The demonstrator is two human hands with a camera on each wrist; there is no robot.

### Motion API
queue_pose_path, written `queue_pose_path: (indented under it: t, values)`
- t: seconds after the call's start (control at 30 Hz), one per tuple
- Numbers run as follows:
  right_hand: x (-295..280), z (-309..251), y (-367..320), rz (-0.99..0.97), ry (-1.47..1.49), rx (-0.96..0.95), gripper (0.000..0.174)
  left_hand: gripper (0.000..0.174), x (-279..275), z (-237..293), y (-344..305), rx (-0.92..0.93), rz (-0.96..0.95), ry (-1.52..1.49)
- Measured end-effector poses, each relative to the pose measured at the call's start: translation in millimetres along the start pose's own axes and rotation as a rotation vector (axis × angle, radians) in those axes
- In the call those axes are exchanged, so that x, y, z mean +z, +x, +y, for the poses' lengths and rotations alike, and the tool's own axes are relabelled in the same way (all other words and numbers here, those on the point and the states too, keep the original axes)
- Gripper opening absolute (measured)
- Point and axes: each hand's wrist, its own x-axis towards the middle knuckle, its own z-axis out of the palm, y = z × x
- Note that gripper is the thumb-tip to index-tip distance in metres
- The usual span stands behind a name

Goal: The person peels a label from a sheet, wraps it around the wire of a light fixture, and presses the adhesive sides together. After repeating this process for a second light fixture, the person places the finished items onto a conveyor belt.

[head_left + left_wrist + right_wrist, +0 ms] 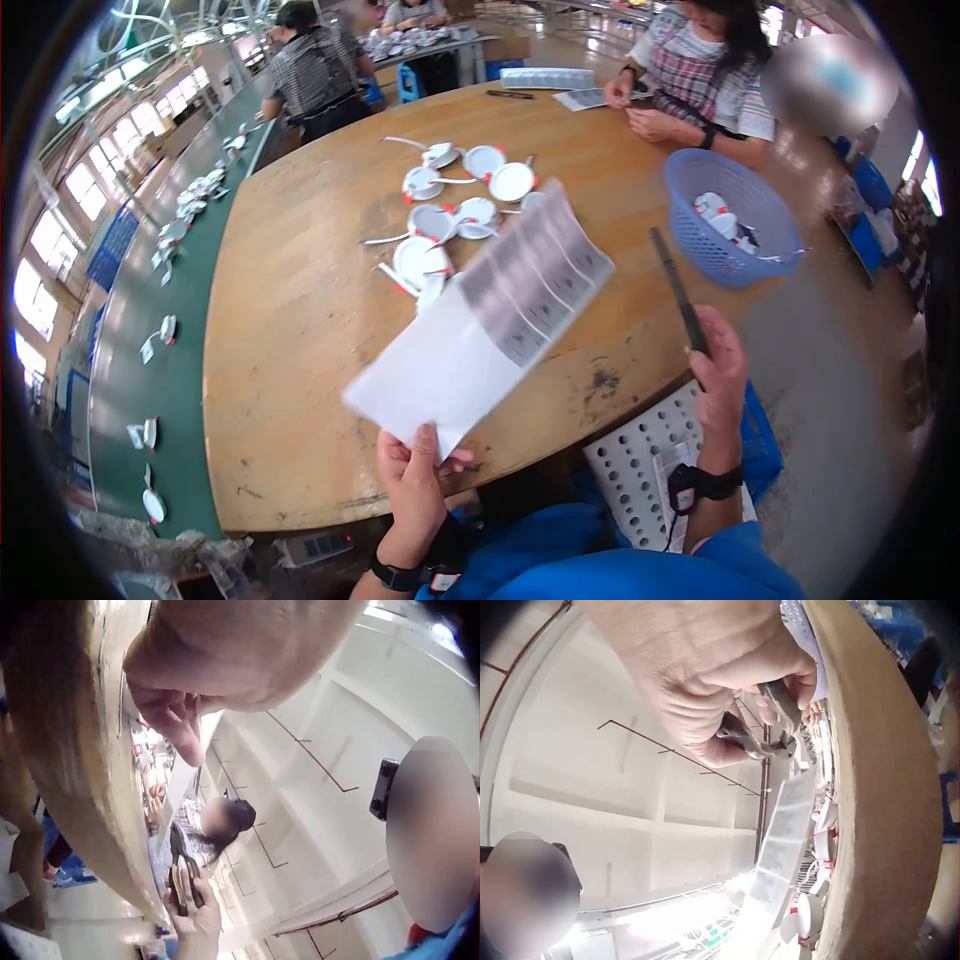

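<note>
Between thumb and fingers, my left hand (412, 485) pinches the near corner of a white sheet (430, 372) with rows of grey printed panels on its far half. The sheet is held tilted over the round wooden table. My right hand (722, 372) grips dark-handled pliers (680, 292) near the table's right edge; their two handles (178, 881) show spread in the left wrist view. Beyond the sheet lie several round white lamps (418, 262) with short white leads and red clips, some partly hidden by the sheet.
A blue plastic basket (690, 220) with white parts stands at the table's right edge. Across the table (290, 330) a person (700, 70) handles papers. A green conveyor (185, 340) carrying lamps runs along the left. A perforated white stool (630, 450) is below right.
</note>
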Motion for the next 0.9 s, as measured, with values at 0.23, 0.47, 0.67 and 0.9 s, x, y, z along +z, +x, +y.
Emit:
queue_pose_path:
  t: [0.23,0.47,0.67,0.9]
  values:
    - [23.6,21.3,13.5,-0.089,-0.455,-0.115,0.042,0.022,-26.0,-9.0,-26.7,-0.059,0.192,-0.345]
    - [76.8,-8.9,7.9,-0.070,-1.096,-0.502,0.040,0.025,-16.7,-1.3,-43.2,-0.117,0.149,-0.467]
    - [141.4,-1.0,-41.7,-0.685,0.410,0.381,0.062,0.028,-0.8,-34.5,-51.9,-0.064,-0.149,-0.339]
    - [116.9,-26.9,-19.1,-0.694,0.140,0.288,0.022,0.089,-20.2,-3.2,-51.8,-0.031,-0.613,0.132]
